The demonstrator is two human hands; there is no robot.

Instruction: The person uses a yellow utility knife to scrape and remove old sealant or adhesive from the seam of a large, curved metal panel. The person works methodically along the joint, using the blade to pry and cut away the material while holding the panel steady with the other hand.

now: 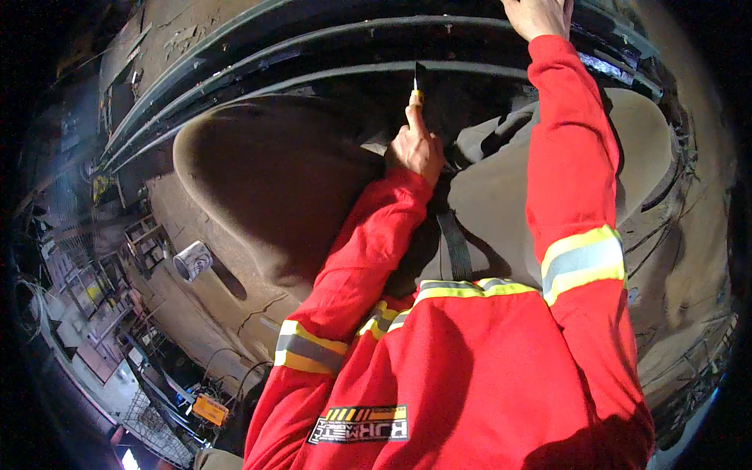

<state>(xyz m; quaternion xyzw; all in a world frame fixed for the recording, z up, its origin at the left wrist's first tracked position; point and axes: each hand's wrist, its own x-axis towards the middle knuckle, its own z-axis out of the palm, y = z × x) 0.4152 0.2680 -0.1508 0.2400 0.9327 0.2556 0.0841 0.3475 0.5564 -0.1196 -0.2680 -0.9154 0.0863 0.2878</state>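
At my far left, past the cracked brown ground, there is dim clutter, with an orange box [210,409] low down in it. Nearer to me is a pale cylindrical can [192,261], its shadow falling to the right. Next comes my left knee [258,168], in drab brown trousers. Between my knees is my left hand [417,150], its fingers curled closed around a slim yellow-handled tool [417,94], the index finger stretched along it. The tool's dark tip points away from me, in line with the nearest of the long metal bars [329,77]; I can't tell whether it touches. My right knee [638,149] is further right, beside the outstretched red sleeve [568,149] with its yellow-and-grey band. At the top edge, my right hand [540,16] is partly cut off, so I can't tell how open it is or what it holds.
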